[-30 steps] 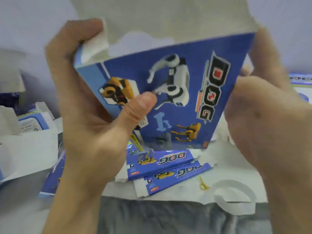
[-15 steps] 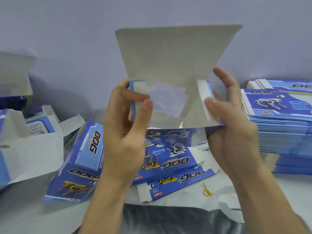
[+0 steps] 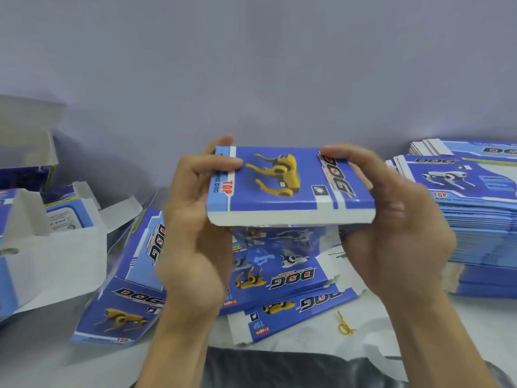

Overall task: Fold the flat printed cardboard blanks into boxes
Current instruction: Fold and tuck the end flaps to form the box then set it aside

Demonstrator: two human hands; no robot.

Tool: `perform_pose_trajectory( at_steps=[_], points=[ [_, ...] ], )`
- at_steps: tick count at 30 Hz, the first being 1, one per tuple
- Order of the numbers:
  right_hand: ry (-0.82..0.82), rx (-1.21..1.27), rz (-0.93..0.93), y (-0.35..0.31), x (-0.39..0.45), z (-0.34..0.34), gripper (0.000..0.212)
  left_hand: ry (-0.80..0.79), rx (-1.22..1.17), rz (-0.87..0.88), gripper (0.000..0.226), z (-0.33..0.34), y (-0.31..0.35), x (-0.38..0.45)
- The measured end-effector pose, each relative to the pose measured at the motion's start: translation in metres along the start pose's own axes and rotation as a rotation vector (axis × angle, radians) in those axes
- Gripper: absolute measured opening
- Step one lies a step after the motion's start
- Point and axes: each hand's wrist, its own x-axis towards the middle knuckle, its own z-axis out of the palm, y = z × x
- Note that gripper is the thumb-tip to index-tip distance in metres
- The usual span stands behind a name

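A blue printed box (image 3: pixel 285 189) with a yellow robot dog and "DOG" lettering is held up in front of me, its top flap folded down over the opening. My left hand (image 3: pixel 195 219) grips the box's left side, thumb on the flap. On the right side my right hand (image 3: pixel 391 219) grips it, fingers curled over the flap's right edge. A tall stack of flat blanks (image 3: pixel 475 208) stands at the right. Loose flat blanks (image 3: pixel 285 278) lie on the table below the box.
A folded box (image 3: pixel 131 278) lies on its side at the left. Opened boxes with raised grey flaps (image 3: pixel 42 236) crowd the far left. A small yellow tie (image 3: pixel 344 326) lies on white paper (image 3: pixel 372 312) near the front. A plain wall stands behind.
The tall grey top flap that stood upright has been folded down over the box's opening. Both hands have shifted up onto the flap's edges.
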Motion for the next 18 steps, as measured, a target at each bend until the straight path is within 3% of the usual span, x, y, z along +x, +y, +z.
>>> perform_pose_trajectory(
  at_steps=[2,4,6,12,15,18],
  points=[
    [-0.087,-0.038,-0.086,-0.006,-0.005,0.012,0.047,-0.041,-0.047,-0.033,0.048,0.0,0.003,-0.002],
    [-0.164,-0.048,-0.087,-0.006,-0.004,0.013,0.065,-0.037,0.011,-0.036,0.043,0.001,0.002,-0.002],
    [-0.194,-0.087,-0.123,-0.004,-0.001,0.015,0.058,-0.036,0.062,-0.018,0.027,0.001,0.001,-0.001],
    [-0.116,-0.314,-0.271,0.001,0.005,0.012,0.028,-0.087,0.176,0.06,0.025,0.0,-0.002,0.002],
    [-0.081,-0.379,-0.285,0.0,0.004,0.013,0.039,-0.092,0.252,0.08,0.016,0.001,-0.004,0.002],
    [-0.063,-0.483,-0.303,-0.001,0.003,0.013,0.033,-0.09,0.327,0.1,0.019,0.006,-0.002,0.001]
  ],
)
